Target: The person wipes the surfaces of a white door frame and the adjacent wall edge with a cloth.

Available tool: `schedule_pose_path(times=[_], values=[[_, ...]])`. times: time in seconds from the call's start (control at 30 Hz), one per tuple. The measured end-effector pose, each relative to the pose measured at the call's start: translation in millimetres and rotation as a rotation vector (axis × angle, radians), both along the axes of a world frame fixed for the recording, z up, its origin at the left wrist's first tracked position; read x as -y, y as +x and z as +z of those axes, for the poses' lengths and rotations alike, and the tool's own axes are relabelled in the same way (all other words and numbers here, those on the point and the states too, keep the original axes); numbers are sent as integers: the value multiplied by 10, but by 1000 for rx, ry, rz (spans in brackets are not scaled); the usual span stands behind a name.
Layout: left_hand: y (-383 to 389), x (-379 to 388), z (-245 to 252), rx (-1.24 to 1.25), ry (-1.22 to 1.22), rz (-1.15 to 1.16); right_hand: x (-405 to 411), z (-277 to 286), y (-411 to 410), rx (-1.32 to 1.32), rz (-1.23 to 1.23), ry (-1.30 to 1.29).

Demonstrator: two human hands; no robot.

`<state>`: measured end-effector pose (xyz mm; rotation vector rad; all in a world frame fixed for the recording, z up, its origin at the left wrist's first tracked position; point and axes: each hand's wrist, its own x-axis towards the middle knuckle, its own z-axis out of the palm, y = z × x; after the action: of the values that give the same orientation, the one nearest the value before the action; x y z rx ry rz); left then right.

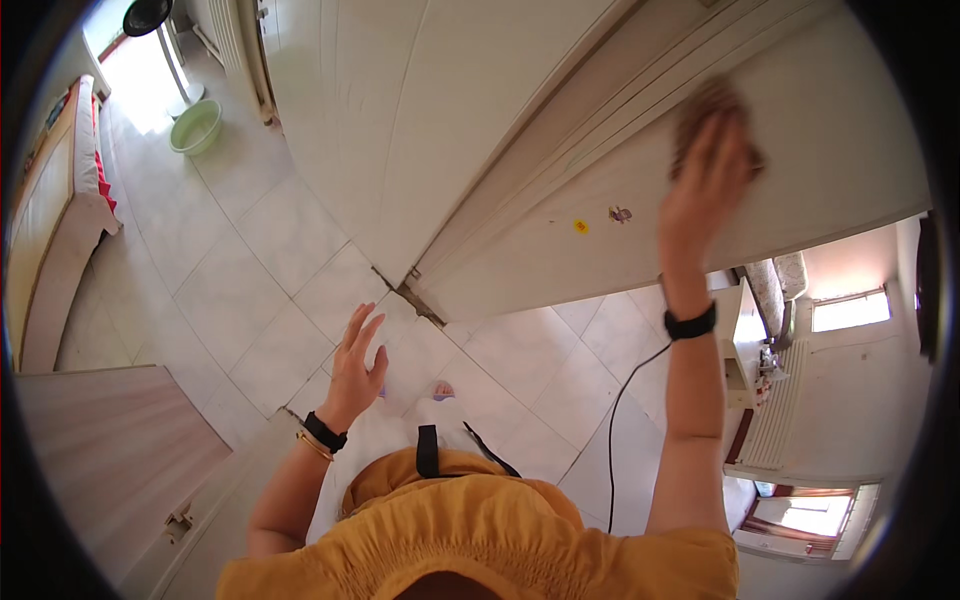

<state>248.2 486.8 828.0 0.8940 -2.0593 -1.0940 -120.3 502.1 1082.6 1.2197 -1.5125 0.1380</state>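
Observation:
My right hand (701, 199) is raised and presses a brown cloth (712, 124) against a white door frame panel (817, 142). Both the hand and the cloth are blurred. Two small stickers mark the same panel lower down, a yellow one (580, 226) and a purple figure (620, 215). With fingers apart and nothing in it, my left hand (356, 375) hangs in the air over the tiled floor (270, 315). Each wrist wears a black band, and a cable (613, 435) runs down from the right one.
A white door (390, 97) adjoins the panel. Another door (112, 442) stands at lower left. Farther off are a light green basin (196, 127), a pedestal fan (148, 16) and a bed (56, 232). To the right, a white cabinet (742, 352) and a radiator (776, 409) appear sideways.

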Motion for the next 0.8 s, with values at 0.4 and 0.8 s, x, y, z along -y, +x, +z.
schedule_pose_path(times=[0.4,0.8], values=[[-94,-36,-229,-85,118,36,163,-684,180,268,363,510],[-6,104,-191,-116,89,54,287,-452,153,67,354,238]])
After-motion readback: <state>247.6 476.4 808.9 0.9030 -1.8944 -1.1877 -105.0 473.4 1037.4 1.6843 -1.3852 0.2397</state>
